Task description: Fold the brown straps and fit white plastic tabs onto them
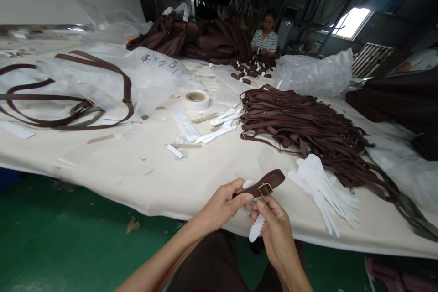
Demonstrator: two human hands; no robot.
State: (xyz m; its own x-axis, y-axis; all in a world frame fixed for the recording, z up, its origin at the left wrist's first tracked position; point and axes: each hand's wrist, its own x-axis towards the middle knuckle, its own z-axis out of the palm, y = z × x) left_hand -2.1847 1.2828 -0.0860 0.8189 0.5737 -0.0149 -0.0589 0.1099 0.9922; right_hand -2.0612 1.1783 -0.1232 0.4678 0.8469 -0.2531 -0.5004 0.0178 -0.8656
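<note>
Right hand (276, 224) pinches white strip (256, 229), left hand (224, 203) clasps buckled strap (278, 178), brown pile (301, 123) beyond.

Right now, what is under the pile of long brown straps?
Cream table covering shows along the near edge of the pile of long brown straps; whatever its middle covers cannot be seen.

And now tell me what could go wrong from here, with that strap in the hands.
The right hand pinches the white strip near one end, so it might slip. The loose white strips fan out close to the near edge of the table; a stray forearm could knock some off. The piled brown straps overlap, so pulling one might snag others.
</note>
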